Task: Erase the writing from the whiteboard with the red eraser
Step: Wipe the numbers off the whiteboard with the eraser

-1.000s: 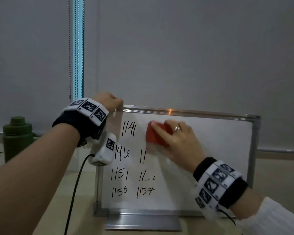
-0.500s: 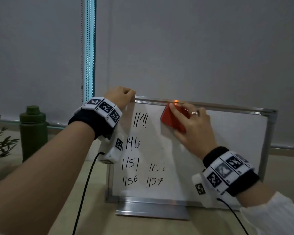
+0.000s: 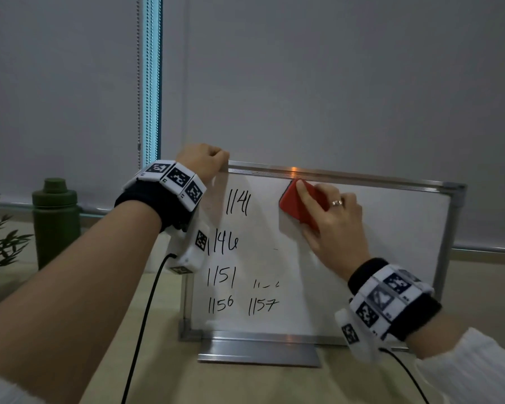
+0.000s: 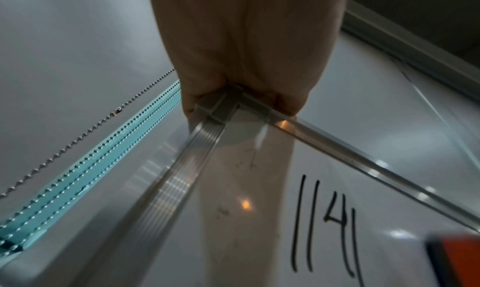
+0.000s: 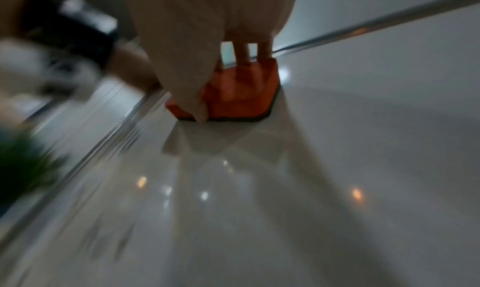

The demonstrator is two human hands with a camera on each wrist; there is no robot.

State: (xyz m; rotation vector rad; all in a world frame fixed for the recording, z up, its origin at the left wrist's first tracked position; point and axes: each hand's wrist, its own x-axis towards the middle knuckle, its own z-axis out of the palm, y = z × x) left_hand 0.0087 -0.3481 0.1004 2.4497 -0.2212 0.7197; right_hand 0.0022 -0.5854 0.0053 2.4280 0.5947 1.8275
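Two hands at work on one whiteboard, standing upright on my worktop.

Left hand: fingers curled round the whiteboard's top left corner, likely to steady it against the push of wiping.

Right hand: fingers gripping the red eraser, felt face flat on the whiteboard just under its top rail, near the middle.

Writing: numbers in the whiteboard's left part, 1141 down to 1156 and 1157, plus faint remnants mid-board, all still to wipe.

Green bottle: left of the whiteboard, well apart.
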